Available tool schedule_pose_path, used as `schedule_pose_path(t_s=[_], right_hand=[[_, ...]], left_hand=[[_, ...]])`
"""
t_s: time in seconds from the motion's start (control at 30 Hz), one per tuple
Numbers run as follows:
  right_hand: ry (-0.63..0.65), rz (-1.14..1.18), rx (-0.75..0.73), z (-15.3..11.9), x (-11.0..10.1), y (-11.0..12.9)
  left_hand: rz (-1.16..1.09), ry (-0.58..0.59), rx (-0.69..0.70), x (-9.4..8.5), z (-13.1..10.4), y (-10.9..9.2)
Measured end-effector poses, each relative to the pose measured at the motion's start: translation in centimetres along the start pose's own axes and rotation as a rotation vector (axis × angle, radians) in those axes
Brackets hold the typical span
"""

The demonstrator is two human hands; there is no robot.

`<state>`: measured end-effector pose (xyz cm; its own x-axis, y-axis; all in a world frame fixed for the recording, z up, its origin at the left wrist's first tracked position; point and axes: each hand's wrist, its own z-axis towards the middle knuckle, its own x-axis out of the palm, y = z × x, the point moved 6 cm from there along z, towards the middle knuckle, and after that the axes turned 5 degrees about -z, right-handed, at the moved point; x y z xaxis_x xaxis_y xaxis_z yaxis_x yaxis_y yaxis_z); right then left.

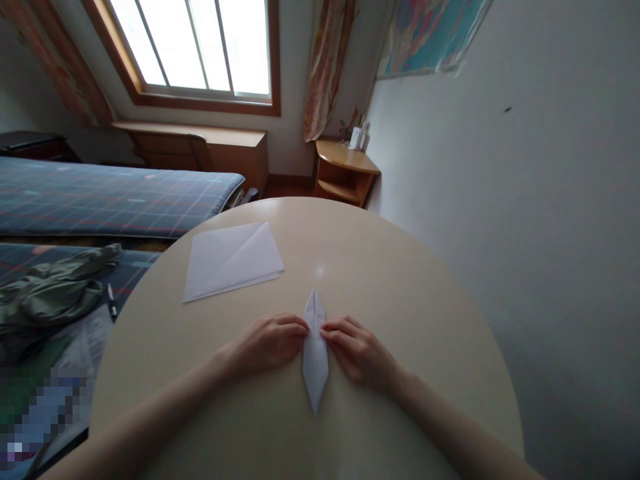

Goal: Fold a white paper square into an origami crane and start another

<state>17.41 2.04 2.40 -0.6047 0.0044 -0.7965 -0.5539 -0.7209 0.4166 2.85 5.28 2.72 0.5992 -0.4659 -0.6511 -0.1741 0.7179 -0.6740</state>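
Observation:
A narrow piece of folded white paper (315, 367), pointed at both ends, lies lengthwise on the round cream table (400, 287) in front of me. Its upper part shows a seam down the middle. My left hand (280, 341) pinches its left edge, fingers curled together. On the opposite edge, my right hand (357, 350) grips the paper between thumb and fingers at about the same height. Both hands rest close to the tabletop. Farther off to the left lies a small stack of white paper sheets (233, 260), the top one with a diagonal crease.
Beyond the table's left side are a plaid mattress (115, 197), a crumpled grey-green garment (60, 287) and a pen (111, 300). A wooden corner shelf (347, 157) stands behind the table. The white wall (550, 233) runs close along the right.

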Motion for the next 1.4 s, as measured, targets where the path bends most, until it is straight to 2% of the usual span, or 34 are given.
schedule_pose_path(t_s=[0.17, 0.3, 0.5, 0.6, 0.9, 1.03, 1.1, 1.23, 1.4], right_hand=[[0.139, -0.107, -0.058, 0.5, -0.2, 1.1], [0.202, -0.192, -0.12, 0.5, 0.0, 1.5], [0.117, -0.322, -0.259, 0.1, 0.0, 1.7], [0.062, -0.408, -0.311, 0.0, 0.1, 1.8], [-0.031, -0.522, -0.305, 0.0, 0.3, 1.5], [0.015, -0.528, -0.281, 0.3, 0.5, 1.4], [0.039, -0.514, -0.258, 0.4, 0.6, 1.3], [-0.027, -0.347, -0.114, 0.5, 0.2, 0.3], [-0.111, -0.111, 0.098, 0.9, 0.1, -1.4]], left_hand=[[0.13, 0.054, -0.003, 0.1, -0.3, -0.2], [0.358, 0.107, 0.156, 0.8, -1.0, -0.7], [0.65, 0.035, 0.426, 1.1, -1.2, -1.9], [0.76, -0.006, 0.494, 1.3, -1.1, -2.6], [0.796, -0.08, 0.365, 2.1, -0.7, -2.2], [0.718, -0.05, 0.316, 2.3, -0.6, -1.5], [0.627, -0.054, 0.234, 2.1, -0.4, -1.0], [0.358, -0.152, 0.05, 1.4, 0.3, 0.5], [0.163, -0.247, -0.033, 1.2, 0.9, 1.6]])
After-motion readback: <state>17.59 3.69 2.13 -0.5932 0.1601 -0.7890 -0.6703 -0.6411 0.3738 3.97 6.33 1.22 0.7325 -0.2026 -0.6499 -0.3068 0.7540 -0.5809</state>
